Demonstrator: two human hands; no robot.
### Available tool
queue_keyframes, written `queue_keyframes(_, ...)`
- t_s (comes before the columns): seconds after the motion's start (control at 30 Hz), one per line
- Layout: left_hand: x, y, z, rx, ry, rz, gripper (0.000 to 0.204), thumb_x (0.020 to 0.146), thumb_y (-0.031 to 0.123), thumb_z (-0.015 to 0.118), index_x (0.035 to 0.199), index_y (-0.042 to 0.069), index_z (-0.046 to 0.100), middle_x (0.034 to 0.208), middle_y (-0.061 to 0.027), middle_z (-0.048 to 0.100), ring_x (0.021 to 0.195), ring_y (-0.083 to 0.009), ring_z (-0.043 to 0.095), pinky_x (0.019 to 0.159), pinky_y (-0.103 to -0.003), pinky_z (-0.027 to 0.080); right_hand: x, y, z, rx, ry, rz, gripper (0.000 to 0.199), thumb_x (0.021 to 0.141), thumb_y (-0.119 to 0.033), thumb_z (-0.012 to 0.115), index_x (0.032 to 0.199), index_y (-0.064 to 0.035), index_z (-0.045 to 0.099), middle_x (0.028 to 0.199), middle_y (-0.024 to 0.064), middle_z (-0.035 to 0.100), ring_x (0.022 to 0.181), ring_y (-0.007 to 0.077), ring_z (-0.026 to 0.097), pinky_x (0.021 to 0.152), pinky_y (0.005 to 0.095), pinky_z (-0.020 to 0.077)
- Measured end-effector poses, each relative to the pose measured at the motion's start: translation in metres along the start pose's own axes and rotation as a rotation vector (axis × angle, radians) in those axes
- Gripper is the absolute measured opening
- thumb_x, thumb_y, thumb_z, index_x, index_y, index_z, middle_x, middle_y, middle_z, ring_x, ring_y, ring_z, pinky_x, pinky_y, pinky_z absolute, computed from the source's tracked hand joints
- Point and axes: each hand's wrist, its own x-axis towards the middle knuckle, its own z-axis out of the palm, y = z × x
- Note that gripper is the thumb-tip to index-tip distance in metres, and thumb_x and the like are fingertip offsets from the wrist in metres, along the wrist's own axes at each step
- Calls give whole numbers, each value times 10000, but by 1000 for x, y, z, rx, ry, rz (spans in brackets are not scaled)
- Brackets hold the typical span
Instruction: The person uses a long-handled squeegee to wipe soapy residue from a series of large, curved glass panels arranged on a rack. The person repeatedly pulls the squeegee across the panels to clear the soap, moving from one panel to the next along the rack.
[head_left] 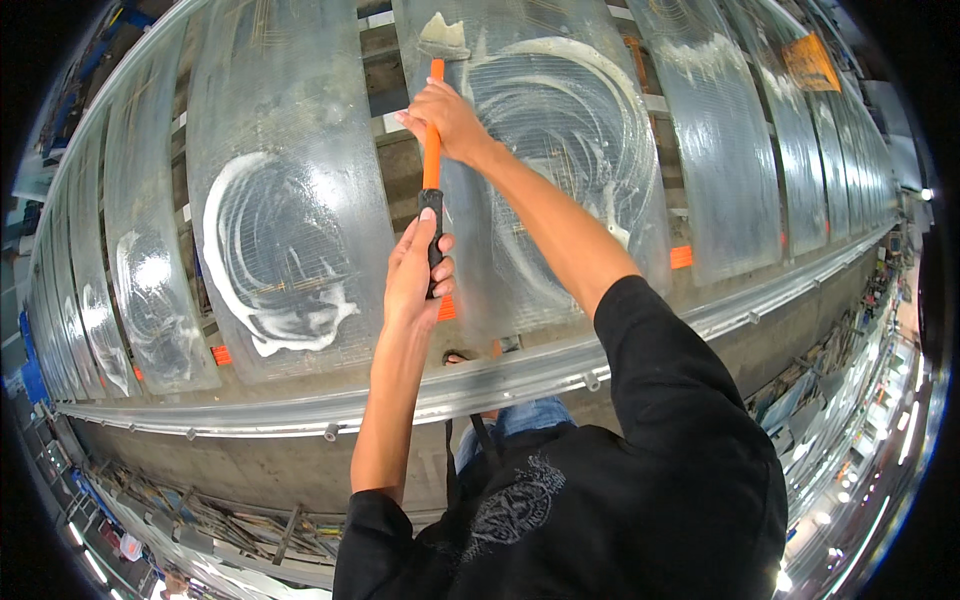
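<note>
Both my hands hold a long-handled scraper with an orange shaft (pixel 432 160) and a black grip. My left hand (pixel 412 265) wraps the black grip at the lower end. Farther up, my right hand (pixel 448 118) closes around the orange shaft below the head. The scraper's blade (pixel 443 45) carries a cream-coloured paste and lies at the far left part of a translucent panel (pixel 540 290). Curved smears of whitish paste (pixel 600 60) cover that panel. On the panel to the left (pixel 290 100), a thick white ring of paste (pixel 215 215) surrounds a ribbed, wet area.
More translucent panels (pixel 715 130) lie side by side across a frame, with gaps between them. A metal rail (pixel 520 378) runs along the near edge. An orange piece (pixel 810 63) sits at the far right. Stacked strips of material (pixel 270 535) lie behind me at lower left.
</note>
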Motion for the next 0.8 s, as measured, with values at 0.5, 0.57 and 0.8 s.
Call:
queue_keyframes(0.5, -304, -236, -186, 326, 73, -227, 468, 1060, 322, 581, 1421, 26, 562, 780, 28, 541, 706, -40, 465, 628, -222, 360, -267, -357, -43, -7, -216, 279, 359, 859, -201, 769, 640, -118, 496, 683, 42, 482, 736, 256, 515, 850, 424, 465)
queue_keyframes(0.57, -296, -239, -184, 328, 82, -226, 487, 1056, 311, 590, 1446, 22, 544, 787, 20, 552, 714, -40, 469, 633, -220, 361, -263, -346, -42, 15, -210, 279, 364, 842, -190, 788, 638, -111, 497, 667, 45, 469, 708, 262, 508, 852, 425, 470)
queue_keyframes(0.8, -136, -116, -77, 210, 110, -164, 345, 1050, 387, 593, 1245, 102, 579, 708, 22, 518, 416, -38, 392, 354, -204, 296, -147, -149, -10, -85, 42, 129, 468, 861, -152, 785, 585, -119, 409, 598, 50, 401, 622, 257, 441, 697, 401, 421)
